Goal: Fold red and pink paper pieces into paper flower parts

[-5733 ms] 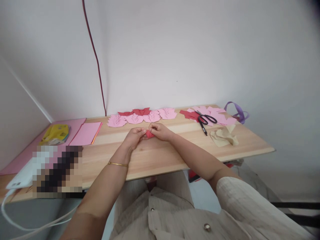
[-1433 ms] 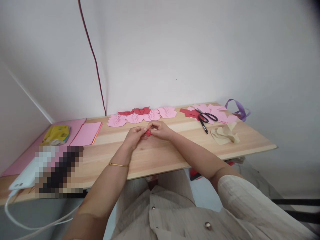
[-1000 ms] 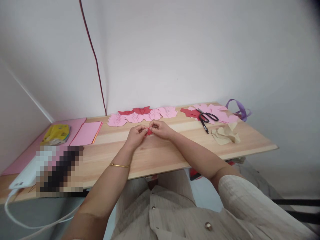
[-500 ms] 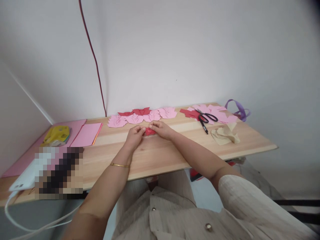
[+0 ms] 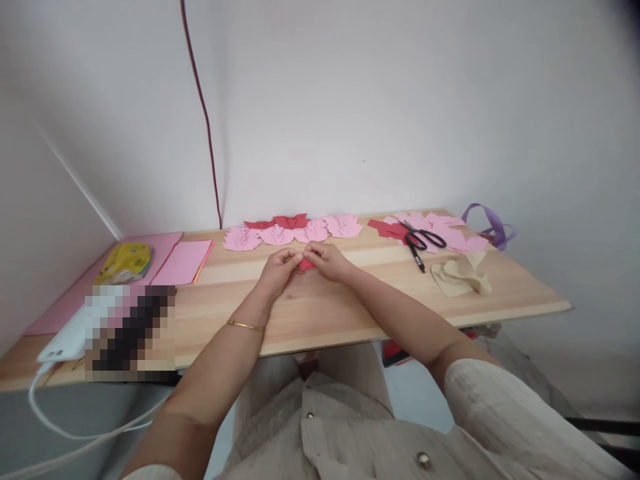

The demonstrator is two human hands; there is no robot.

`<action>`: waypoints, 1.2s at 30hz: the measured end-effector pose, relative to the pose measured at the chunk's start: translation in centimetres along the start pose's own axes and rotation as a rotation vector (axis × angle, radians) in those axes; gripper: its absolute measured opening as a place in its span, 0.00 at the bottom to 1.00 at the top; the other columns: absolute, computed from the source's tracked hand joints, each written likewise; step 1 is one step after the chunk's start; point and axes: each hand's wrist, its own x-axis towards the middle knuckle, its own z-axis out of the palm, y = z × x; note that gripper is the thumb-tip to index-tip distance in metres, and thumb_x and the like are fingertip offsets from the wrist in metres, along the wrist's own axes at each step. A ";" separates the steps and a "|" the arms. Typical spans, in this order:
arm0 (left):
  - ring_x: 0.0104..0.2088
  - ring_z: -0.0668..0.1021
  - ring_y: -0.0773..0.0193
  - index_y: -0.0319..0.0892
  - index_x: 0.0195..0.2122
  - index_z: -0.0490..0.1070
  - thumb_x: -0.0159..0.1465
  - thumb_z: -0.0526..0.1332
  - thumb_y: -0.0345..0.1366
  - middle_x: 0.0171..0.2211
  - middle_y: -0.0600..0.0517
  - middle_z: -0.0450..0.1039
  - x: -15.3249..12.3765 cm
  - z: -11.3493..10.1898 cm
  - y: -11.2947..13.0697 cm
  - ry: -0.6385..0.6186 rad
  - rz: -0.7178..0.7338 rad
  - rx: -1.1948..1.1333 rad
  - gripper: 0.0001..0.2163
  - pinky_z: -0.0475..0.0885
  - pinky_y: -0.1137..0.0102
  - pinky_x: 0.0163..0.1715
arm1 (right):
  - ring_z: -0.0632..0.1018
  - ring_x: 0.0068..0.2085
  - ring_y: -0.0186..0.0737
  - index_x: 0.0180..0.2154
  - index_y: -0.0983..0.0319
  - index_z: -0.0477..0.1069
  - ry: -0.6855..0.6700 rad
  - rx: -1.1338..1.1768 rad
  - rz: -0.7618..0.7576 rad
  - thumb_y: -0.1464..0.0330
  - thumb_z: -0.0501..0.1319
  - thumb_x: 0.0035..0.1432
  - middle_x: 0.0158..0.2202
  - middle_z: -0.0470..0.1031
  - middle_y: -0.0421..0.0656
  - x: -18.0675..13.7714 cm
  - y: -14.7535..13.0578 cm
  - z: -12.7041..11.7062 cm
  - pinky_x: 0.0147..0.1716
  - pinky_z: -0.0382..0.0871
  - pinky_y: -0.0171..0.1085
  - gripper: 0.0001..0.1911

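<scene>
Between my two hands is a small piece of red paper (image 5: 307,265), mostly covered by fingers, just above the middle of the wooden table (image 5: 320,307). My left hand (image 5: 281,270) pinches its left side between thumb and fingers. On the other side my right hand (image 5: 327,260) grips it too, and the thumbs nearly meet. Behind the hands, along the wall, stand several folded pink paper pieces (image 5: 277,234) in a row, with folded red paper pieces (image 5: 291,221) behind them.
At right lie black-handled scissors (image 5: 425,237), a black pen (image 5: 416,259), flat pink papers (image 5: 450,239), red strips (image 5: 387,229), crumpled tan paper (image 5: 457,275) and a purple ribbon (image 5: 493,223). Pink sheets (image 5: 186,261), a yellow packet (image 5: 125,262) and a white cabled device (image 5: 65,340) sit left.
The hands have drawn closer together, with the left hand nearer the right one, and less of the red paper shows. The whole view has shifted slightly.
</scene>
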 end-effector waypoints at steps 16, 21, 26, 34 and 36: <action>0.21 0.72 0.69 0.37 0.27 0.69 0.49 0.68 0.45 0.22 0.55 0.68 0.1 0.8 0.4 0.167 -0.150 -0.256 0.15 0.74 0.67 0.26 | 0.63 0.27 0.32 0.27 0.62 0.63 0.103 -0.010 0.014 0.60 0.52 0.60 0.23 0.63 0.37 0.1 0.5 0.6 0.29 0.57 0.32 0.14; 0.23 0.75 0.66 0.37 0.27 0.68 0.48 0.69 0.41 0.21 0.54 0.69 0.0 0.6 0.3 0.091 -0.175 -0.128 0.14 0.73 0.68 0.29 | 0.64 0.26 0.32 0.28 0.62 0.64 0.088 -0.070 0.002 0.63 0.52 0.60 0.23 0.65 0.37 0.1 0.5 0.5 0.28 0.56 0.32 0.12; 0.19 0.66 0.70 0.41 0.20 0.63 0.53 0.63 0.39 0.16 0.58 0.62 -0.1 0.7 0.0 0.199 0.073 0.348 0.11 0.62 0.73 0.23 | 0.66 0.28 0.34 0.27 0.63 0.64 0.049 -0.252 -0.031 0.66 0.52 0.61 0.25 0.67 0.40 0.3 0.1 1.0 0.31 0.56 0.33 0.11; 0.22 0.65 0.66 0.42 0.21 0.62 0.59 0.56 0.38 0.18 0.56 0.63 -0.3 0.9 0.8 0.214 0.179 0.685 0.10 0.59 0.71 0.26 | 0.67 0.30 0.35 0.28 0.63 0.64 0.043 -0.368 0.016 0.67 0.52 0.63 0.27 0.69 0.43 0.6 -0.5 1.2 0.31 0.56 0.34 0.11; 0.22 0.65 0.66 0.42 0.20 0.61 0.58 0.57 0.37 0.18 0.56 0.62 -0.2 0.8 0.8 0.225 0.193 0.713 0.11 0.59 0.71 0.26 | 0.67 0.30 0.36 0.28 0.63 0.64 0.031 -0.388 0.022 0.67 0.52 0.62 0.27 0.69 0.43 0.6 -0.5 1.2 0.31 0.56 0.34 0.11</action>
